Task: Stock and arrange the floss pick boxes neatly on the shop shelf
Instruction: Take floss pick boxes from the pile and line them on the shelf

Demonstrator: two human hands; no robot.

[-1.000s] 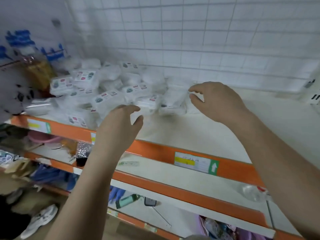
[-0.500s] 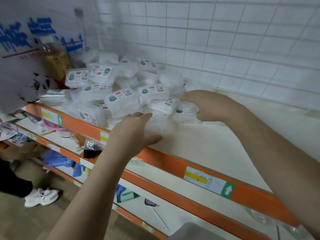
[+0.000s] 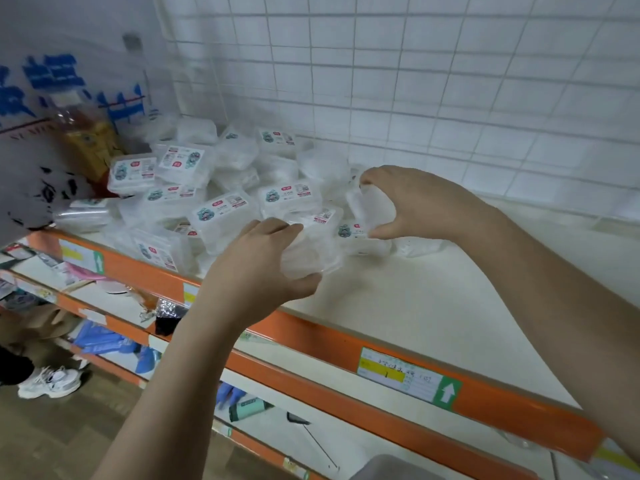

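The floss pick boxes (image 3: 221, 188) are heaped in a loose, tumbled pile at the left end of the top shelf (image 3: 433, 306), some label-up, some tilted or on edge, while the right part of the shelf surface lies bare. 1 clear box (image 3: 311, 251) at the front of the pile is gripped by the left hand (image 3: 263, 268), thumb beneath and fingers curled over its top. A 2nd box (image 3: 370, 206), turned on edge at the pile's right margin, is held by the right hand (image 3: 415, 206) with fingers arched over it and the thumb at its lower side. The step in hand is judged to be the lifting of these 2 boxes out of the heap for placing in order. It is best done if each box is drawn up and clear before being carried sideways, so that neighbours leaning on it are not dragged toward the orange front rail (image 3: 346, 344) and over the edge. The thin clear lids are likely to flex, so a light grip is advised. Labels are best turned the same way, and rows begun square against the wire grid back (image 3: 450, 98). A yellow-labelled bottle (image 3: 91, 140) stands behind the pile at the left.
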